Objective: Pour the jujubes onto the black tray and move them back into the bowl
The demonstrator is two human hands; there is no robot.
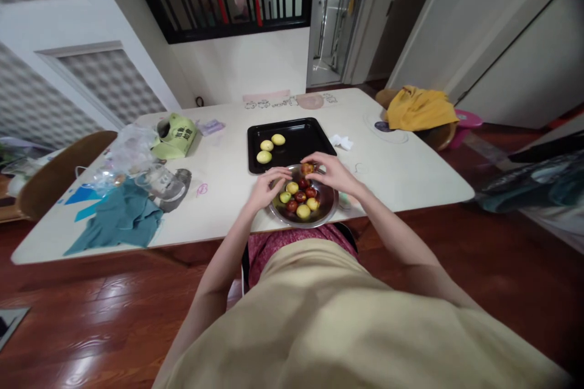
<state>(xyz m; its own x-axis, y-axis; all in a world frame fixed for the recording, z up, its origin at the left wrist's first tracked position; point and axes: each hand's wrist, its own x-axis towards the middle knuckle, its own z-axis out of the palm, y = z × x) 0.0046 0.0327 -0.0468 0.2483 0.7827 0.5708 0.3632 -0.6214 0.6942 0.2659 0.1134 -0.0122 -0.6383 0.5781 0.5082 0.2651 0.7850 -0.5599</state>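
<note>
A steel bowl [326, 211] at the table's front edge holds several small round fruits, some yellow-green and some dark red. My right hand [335, 173] pinches a mottled red fruit [307, 168] over the bowl's far side, between thumb and fingers. At the bowl's left rim is my left hand [270, 187], its fingers stretched out and nothing visible in them. Just behind the bowl lies a black baking tray [303, 134]. Three yellow fruits [266, 145] rest on the tray's left part.
On the table [223, 194], to the left, are a teal cloth [121, 216], a clear plastic bag [130, 149], a green visor [177, 135] and a cap-like item [166, 187]. A crumpled tissue [341, 142] lies right of the tray. A yellow garment [420, 109] hangs over a chair.
</note>
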